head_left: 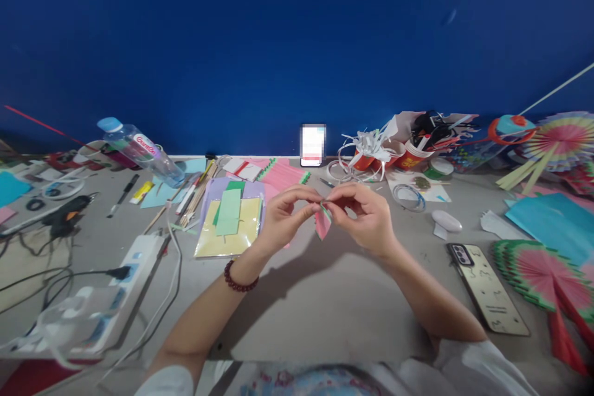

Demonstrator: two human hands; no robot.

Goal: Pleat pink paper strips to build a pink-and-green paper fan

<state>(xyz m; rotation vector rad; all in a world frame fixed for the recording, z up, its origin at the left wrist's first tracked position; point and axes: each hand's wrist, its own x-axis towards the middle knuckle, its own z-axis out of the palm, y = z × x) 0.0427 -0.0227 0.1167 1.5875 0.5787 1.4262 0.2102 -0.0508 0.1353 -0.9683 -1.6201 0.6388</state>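
Observation:
A small piece of pink paper with a green edge (322,226) is pinched between both hands above the middle of the grey table. My left hand (288,213), with a dark bead bracelet on its wrist, grips the paper's upper left with thumb and forefinger. Closed in a like pinch, my right hand (362,215) holds its upper right. The fingertips hide the top of the paper. Behind the hands lie several pink paper strips with green edges (285,174). Left of them, green paper pieces (229,210) rest on a yellow sheet in clear film (204,240).
At the left lie a power strip (134,269) with cables, a glue gun (65,216) and a tilted plastic bottle (148,151). Cups of tools (414,156) stand at the back right. A phone (489,291) and a pink-green paper fan (541,269) lie at the right.

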